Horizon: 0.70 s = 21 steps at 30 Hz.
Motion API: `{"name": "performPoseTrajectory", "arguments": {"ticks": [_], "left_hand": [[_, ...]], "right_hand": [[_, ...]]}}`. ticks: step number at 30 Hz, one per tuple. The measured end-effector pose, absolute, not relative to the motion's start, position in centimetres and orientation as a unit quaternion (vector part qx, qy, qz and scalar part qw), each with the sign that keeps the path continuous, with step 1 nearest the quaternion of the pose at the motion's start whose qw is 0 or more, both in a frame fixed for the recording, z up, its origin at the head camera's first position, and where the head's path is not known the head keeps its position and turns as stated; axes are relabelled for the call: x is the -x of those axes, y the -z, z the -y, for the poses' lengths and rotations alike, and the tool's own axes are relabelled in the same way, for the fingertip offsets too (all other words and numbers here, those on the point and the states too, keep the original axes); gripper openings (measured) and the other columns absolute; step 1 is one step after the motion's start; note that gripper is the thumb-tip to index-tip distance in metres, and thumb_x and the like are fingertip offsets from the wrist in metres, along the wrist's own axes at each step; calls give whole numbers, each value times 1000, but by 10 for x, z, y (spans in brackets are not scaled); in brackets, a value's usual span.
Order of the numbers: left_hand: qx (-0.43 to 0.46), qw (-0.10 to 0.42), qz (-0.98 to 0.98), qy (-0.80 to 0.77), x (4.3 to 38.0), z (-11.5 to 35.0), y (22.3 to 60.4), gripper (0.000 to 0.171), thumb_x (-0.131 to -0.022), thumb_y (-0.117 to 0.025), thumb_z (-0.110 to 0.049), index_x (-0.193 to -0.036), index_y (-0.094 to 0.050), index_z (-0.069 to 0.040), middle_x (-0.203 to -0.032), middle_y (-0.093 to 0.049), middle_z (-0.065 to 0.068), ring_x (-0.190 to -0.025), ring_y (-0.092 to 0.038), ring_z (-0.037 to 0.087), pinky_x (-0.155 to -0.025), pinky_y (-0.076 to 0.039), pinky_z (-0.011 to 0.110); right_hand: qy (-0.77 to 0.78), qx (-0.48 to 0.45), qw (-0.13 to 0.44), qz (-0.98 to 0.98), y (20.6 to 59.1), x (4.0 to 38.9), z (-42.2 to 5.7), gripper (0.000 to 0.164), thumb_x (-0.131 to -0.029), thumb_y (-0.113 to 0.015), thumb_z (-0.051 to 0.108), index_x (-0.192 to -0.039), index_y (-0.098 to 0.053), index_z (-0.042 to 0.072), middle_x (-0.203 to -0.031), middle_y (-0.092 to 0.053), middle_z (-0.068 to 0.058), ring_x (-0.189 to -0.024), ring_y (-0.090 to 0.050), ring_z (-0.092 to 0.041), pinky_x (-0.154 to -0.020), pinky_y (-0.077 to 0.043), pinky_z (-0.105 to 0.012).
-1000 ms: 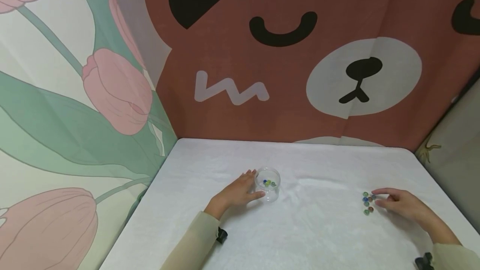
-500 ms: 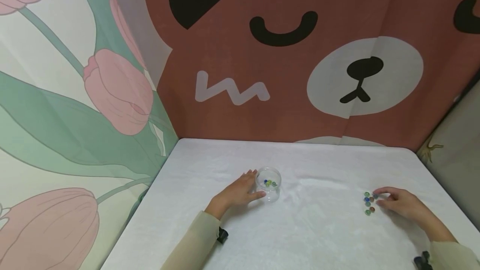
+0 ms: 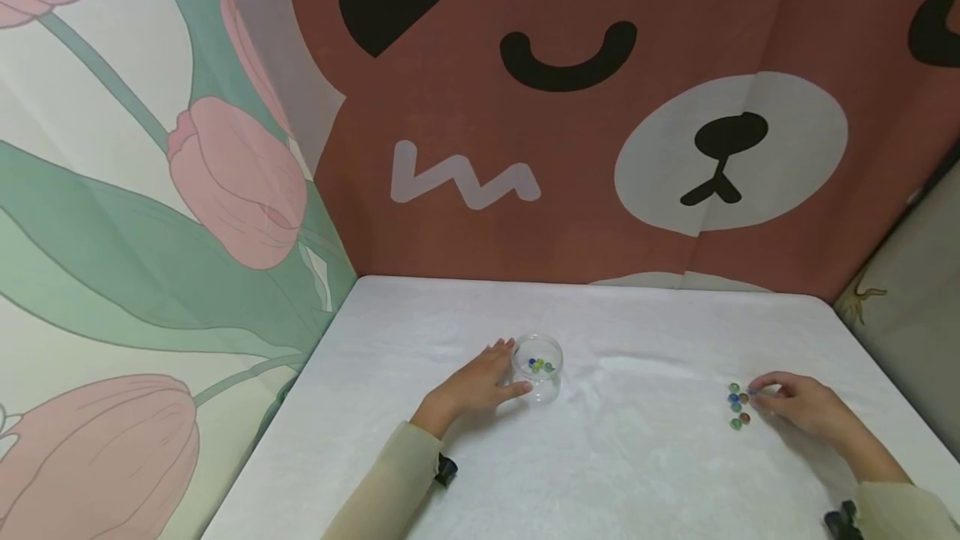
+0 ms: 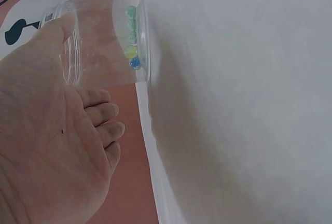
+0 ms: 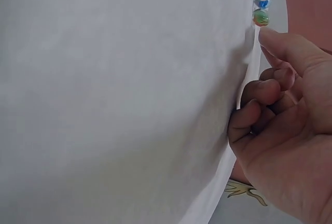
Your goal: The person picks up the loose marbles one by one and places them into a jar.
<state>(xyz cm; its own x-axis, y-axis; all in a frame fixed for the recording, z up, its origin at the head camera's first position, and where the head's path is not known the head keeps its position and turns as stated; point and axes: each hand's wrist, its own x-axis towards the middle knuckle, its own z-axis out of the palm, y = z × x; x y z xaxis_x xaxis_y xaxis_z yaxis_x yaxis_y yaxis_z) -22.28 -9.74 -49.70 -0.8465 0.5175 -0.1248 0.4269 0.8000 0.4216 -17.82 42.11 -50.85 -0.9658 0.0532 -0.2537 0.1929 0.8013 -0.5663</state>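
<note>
A clear jar (image 3: 547,391) stands upright mid-table with several marbles (image 3: 537,364) on its bottom. My left hand (image 3: 474,382) holds the jar from its left side, thumb in front and fingers behind. In the left wrist view, the thumb lies by the jar's rim, and green, yellow and blue marbles (image 4: 131,52) show through the wall. To the right, my right hand (image 3: 802,404) pinches a bluish marble (image 3: 753,391) between thumb and index finger, the other fingers curled under. Right beside the fingertips lie several loose marbles (image 3: 736,407), green, blue and brownish red.
A white cloth (image 3: 600,465) covers the table. Behind it hangs a brown bear-print backdrop (image 3: 570,232), with a tulip-print sheet (image 3: 112,273) along the left. Black wrist-worn devices show at the left sleeve (image 3: 397,473) and right sleeve (image 3: 900,511).
My right thumb and index finger have closed together on the bluish marble at the right of the group. My left hand and the jar have stayed in place.
</note>
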Motion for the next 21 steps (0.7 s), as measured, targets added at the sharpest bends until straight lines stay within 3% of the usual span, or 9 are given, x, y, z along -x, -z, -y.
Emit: {"name": "performPoseTrajectory", "arguments": {"ticks": [21], "left_hand": [[-247, 123, -941, -195, 222, 96, 495, 94, -97, -47, -69, -162, -20, -8, -169, -20, 5, -157, -13, 20, -128, -15, 39]], "right_hand": [[341, -27, 90, -936, 485, 173, -388, 49, -98, -66, 38, -125, -63, -3, -76, -49, -2, -69, -44, -17, -53, -36, -29]]}}
